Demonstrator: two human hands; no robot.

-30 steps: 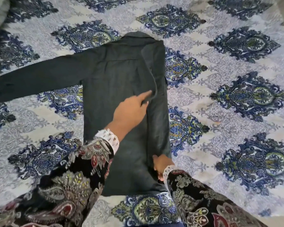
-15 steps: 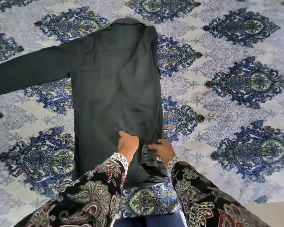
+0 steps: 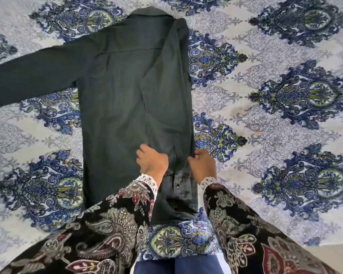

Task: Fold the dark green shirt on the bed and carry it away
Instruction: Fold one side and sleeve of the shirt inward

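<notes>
The dark green shirt [image 3: 127, 99] lies back-up on the bed, collar at the far end. Its left sleeve stretches out flat to the left edge of view. The right sleeve is folded in and runs down the shirt's right side, its cuff with a snap button [image 3: 177, 185] near the hem. My left hand [image 3: 152, 162] rests on the folded sleeve just above the cuff, fingers spread and pressing the cloth. My right hand [image 3: 203, 165] pinches the shirt's right folded edge beside it. My patterned sleeves hide part of the hem.
The bedspread [image 3: 275, 115] is white with large blue and green medallions and covers the whole bed. The bed's near edge runs along the bottom right, with pale floor [image 3: 341, 254] beyond it. My dark blue trousers [image 3: 176, 265] press against the edge.
My left hand slid down from the middle of the shirt to the cuff. My right hand came up from the hem and took the shirt's right edge. The view shifted toward the hem.
</notes>
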